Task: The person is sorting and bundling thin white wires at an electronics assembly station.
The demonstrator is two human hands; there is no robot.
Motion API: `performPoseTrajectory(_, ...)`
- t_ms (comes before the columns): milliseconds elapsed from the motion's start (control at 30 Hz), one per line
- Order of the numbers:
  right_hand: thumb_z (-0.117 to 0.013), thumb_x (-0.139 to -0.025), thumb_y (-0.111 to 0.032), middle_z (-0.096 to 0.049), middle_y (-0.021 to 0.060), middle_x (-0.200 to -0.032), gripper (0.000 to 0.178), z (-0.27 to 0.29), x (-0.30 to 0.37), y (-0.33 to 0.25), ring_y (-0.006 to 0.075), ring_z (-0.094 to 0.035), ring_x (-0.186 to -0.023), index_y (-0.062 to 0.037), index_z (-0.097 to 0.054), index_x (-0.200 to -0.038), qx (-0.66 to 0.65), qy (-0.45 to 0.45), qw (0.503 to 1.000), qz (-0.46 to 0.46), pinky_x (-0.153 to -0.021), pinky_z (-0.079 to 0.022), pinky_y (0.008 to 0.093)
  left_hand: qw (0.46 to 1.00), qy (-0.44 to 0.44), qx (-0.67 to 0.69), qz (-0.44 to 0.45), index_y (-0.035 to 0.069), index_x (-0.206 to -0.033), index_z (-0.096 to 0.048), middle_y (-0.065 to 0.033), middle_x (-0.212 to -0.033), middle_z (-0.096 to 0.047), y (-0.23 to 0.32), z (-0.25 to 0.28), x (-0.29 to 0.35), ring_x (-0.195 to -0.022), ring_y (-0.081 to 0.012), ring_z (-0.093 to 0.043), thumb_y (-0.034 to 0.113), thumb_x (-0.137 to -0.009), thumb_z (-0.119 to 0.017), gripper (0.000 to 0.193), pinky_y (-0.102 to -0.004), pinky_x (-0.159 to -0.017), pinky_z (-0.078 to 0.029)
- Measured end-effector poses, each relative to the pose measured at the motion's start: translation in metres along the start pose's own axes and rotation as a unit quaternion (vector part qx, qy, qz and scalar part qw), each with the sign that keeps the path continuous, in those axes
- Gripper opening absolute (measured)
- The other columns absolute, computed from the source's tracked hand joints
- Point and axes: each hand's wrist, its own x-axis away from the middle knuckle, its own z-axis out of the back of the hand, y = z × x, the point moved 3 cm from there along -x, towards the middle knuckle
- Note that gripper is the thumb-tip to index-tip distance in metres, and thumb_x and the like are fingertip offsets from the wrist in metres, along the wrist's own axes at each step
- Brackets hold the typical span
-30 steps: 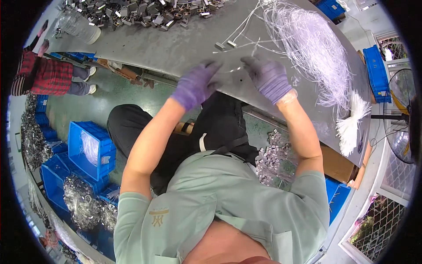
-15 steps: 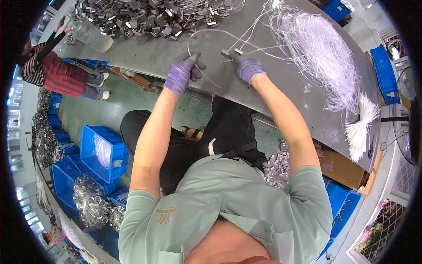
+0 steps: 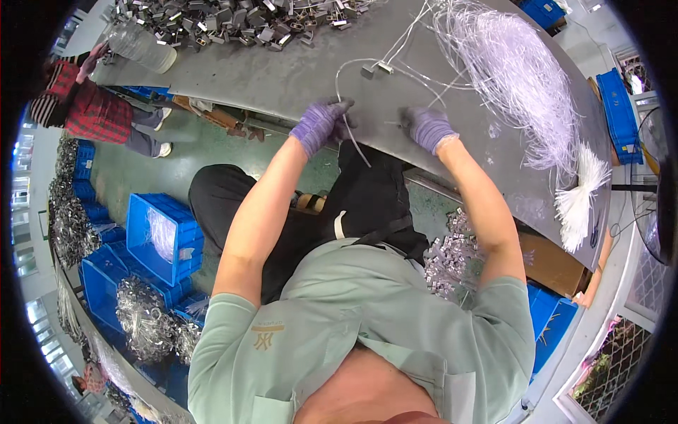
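Note:
My left hand (image 3: 323,126), in a purple knitted glove with dark fingertips, pinches a thin pale cord (image 3: 362,153). One end of the cord dangles below the hand; the rest arcs up over the table. My right hand (image 3: 429,128), gloved the same way, is closed low over the table top, its fingertips somewhat blurred. A tiny bit shows at its fingertips, too small to name. Just beyond the hands, two small metal pieces, a grey block (image 3: 367,72) and a silvery one (image 3: 385,67), lie by cords on the table.
A heap of small grey metal parts (image 3: 247,25) covers the far left of the table (image 3: 282,78). At right spreads a bundle of clear cords (image 3: 515,85), with white strips (image 3: 583,198) beside it. Blue crates (image 3: 164,237) stand on the floor at left, near another person (image 3: 99,106).
My left hand has moved right with the cord. My right hand has drawn a little right and nearer, away from the two metal pieces. The other person has shifted slightly.

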Motion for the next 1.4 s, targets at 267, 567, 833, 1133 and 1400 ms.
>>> performPoseTrajectory(267, -0.050, -0.081, -0.019, -0.064, 0.0194, -0.092, 0.022, -0.016, 0.035, 0.008, 0.0363, -0.062, -0.086, -0.0087, -0.063, -0.096, -0.012, 0.023, 0.984, -0.178, -0.072, -0.050, 0.0450, 0.998, -0.041, 0.027, -0.027, 0.000, -0.113, -0.055, -0.0086, -0.074, -0.062, -0.011, -0.010, 0.009, -0.046, -0.0145, -0.054, 0.023, -0.089, -0.051, 0.034, -0.0256, -0.040, -0.038)
performPoseTrajectory(567, -0.062, -0.074, 0.000, -0.051, 0.0030, -0.064, 0.032, -0.027, 0.063, -0.045, 0.0121, -0.048, -0.054, 0.0029, -0.057, -0.105, -0.676, 0.008, 0.724, -0.137, -0.051, -0.041, 0.0248, 0.994, -0.053, 0.089, -0.023, 0.003, -0.102, -0.059, -0.0074, -0.068, -0.062, -0.022, -0.012, 0.007, -0.044, -0.0132, -0.054, 0.025, -0.086, -0.057, 0.028, -0.0248, -0.038, -0.039)
performPoseTrajectory(833, -0.063, -0.081, -0.019, -0.058, 0.0059, -0.067, 0.029, -0.024, 0.056, -0.082, 0.0117, -0.053, -0.055, 0.0045, -0.062, -0.098, -0.738, -0.114, 0.659, -0.090, -0.051, -0.043, 0.0241, 0.997, -0.025, -0.029, -0.064, 0.003, -0.106, -0.062, -0.0024, -0.067, -0.058, -0.021, -0.022, 0.015, -0.050, -0.0100, -0.053, 0.024, -0.087, -0.054, 0.029, -0.0240, -0.045, -0.041)
performPoseTrajectory(1133, -0.061, -0.077, -0.013, -0.061, 0.0077, -0.067, 0.020, -0.020, 0.034, -0.084, 0.0143, -0.059, -0.054, 0.0046, -0.060, -0.085, -0.631, -0.014, 0.769, -0.105, -0.051, -0.048, 0.0282, 0.991, -0.028, -0.058, -0.114, 0.002, -0.114, -0.058, -0.0053, -0.081, -0.063, 0.003, -0.024, 0.020, -0.069, -0.0096, -0.059, 0.023, -0.086, -0.057, 0.035, -0.0239, -0.063, -0.048)
performPoseTrajectory(1400, -0.062, -0.074, -0.015, -0.061, 0.0227, -0.076, 0.018, 0.005, 0.020, -0.064, 0.0384, -0.060, -0.072, 0.0002, -0.059, -0.084, -0.409, 0.200, 0.887, -0.084, -0.063, -0.049, 0.0413, 0.953, -0.001, -0.269, -0.139, 0.000, -0.116, -0.055, -0.0164, -0.101, -0.063, 0.014, -0.036, -0.003, -0.093, -0.0222, -0.060, 0.029, -0.078, -0.066, 0.049, -0.0339, -0.083, -0.047)
